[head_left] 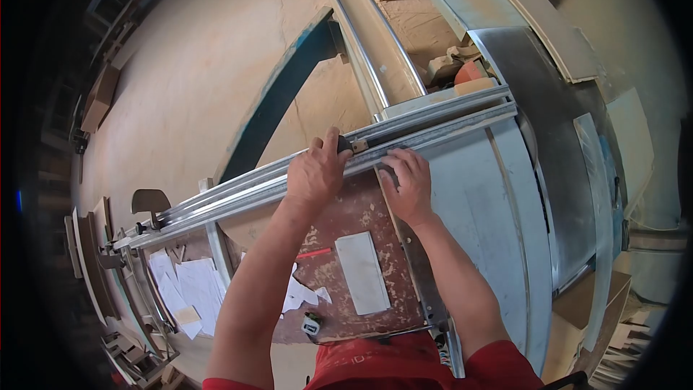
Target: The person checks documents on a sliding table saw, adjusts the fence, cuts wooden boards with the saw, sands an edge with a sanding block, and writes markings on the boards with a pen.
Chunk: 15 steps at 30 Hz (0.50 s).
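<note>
While the left hand (315, 171) grips one knob (344, 144), the right hand (408, 188) lies half-curled; it touches one rail (462, 125).

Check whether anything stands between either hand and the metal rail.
Nothing visible does: the left hand is on the dark piece at the metal rail, and the right hand is at the rail's near edge. The white board and tape measure lie nearer the body.

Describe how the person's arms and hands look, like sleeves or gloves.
The left hand and right hand wear no gloves, and no watch shows on either wrist. The forearms are bare below red sleeves, matching the red shirt, whose front has a faint pale marking.
</note>
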Available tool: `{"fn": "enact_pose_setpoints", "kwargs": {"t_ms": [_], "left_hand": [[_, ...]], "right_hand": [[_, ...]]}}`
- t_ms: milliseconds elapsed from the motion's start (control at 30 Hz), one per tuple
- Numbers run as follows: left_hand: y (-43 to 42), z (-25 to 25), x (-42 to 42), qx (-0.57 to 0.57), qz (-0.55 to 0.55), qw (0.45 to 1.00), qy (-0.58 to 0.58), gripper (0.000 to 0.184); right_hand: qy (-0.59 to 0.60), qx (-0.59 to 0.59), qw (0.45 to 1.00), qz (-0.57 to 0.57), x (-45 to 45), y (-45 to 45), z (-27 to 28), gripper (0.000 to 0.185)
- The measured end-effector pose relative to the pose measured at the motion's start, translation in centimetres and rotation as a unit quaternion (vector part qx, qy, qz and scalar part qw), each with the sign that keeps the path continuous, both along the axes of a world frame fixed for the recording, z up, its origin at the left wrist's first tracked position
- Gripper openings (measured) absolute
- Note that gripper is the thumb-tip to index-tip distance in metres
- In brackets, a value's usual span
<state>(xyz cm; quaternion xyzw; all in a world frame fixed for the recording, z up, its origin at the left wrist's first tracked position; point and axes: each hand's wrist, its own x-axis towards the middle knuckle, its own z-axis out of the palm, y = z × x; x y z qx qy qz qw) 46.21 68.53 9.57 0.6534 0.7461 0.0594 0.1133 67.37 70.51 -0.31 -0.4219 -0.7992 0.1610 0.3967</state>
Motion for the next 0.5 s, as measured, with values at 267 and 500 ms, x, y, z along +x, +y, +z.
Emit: {"fn": "enact_pose_setpoints", "kwargs": {"t_ms": [267,500], "left_hand": [[0.7,0.5,-1.1,0.003,-0.062,0.998,-0.025,0.044],[2.2,0.9,-2.9,-0.045,-0.152,0.987,0.036,0.049]], "right_hand": [[-0.109,0.039,0.993,-0.028,-0.9,2.0,-1.7,0.06],[-0.13,0.065,0.989,-0.041,-1.0,2.0,-3.9,0.072]]}}
